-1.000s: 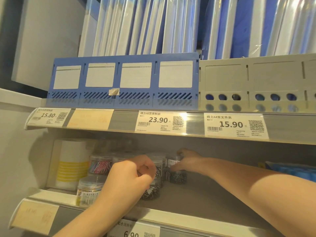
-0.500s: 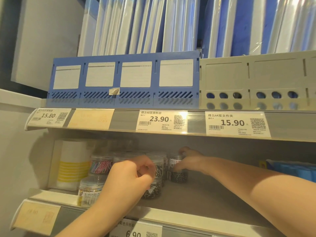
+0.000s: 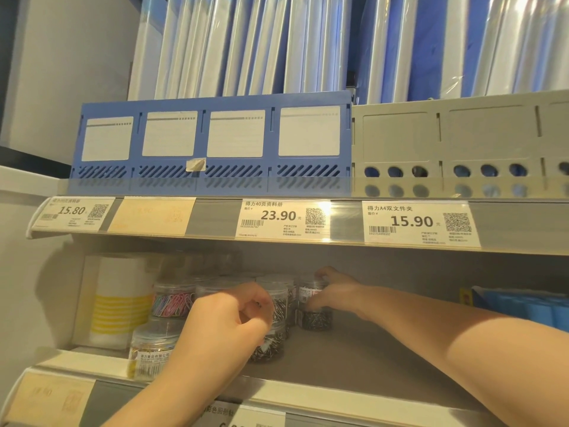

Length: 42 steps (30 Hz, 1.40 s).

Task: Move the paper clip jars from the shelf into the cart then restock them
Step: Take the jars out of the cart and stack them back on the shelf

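Clear round plastic paper clip jars crowd the grey shelf (image 3: 354,362) at left, flat-lidded and stacked 2 high; the left hand (image 3: 221,328) curls around the near jar of dark metal clips (image 3: 271,343), fingers wrapped on its smooth wall; the right hand (image 3: 332,291), deeper in, clasps the top of the far jar of dark clips (image 3: 314,315); a jar of pastel clips (image 3: 174,303) sits left beside a white, yellow-striped box (image 3: 120,303). Since 0.5 s ago both hands have kept their holds, barely shifting.
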{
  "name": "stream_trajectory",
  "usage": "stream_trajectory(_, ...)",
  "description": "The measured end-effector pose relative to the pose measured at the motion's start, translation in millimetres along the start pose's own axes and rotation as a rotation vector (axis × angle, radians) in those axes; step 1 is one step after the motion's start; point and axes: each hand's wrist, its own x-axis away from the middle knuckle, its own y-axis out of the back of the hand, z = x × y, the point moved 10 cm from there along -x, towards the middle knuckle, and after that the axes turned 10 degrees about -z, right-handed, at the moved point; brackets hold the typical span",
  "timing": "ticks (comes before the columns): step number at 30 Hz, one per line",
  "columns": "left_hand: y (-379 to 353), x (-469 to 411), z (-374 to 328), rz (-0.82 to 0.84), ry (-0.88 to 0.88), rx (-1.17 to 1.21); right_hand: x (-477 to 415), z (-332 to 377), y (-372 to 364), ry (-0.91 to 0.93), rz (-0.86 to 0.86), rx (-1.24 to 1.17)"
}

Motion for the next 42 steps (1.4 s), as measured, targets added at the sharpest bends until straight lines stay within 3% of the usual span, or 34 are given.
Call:
stream_trajectory(23,3.0,1.1,0.2,-0.026,-0.003,-0.013,2.3,0.7,-0.8,0.002,0.061,0.003)
stream_trajectory(42,4.1,1.6,-2.3,-0.023,-0.018,-0.018,3.6,0.8,2.3,0.008,-0.007,0.04)
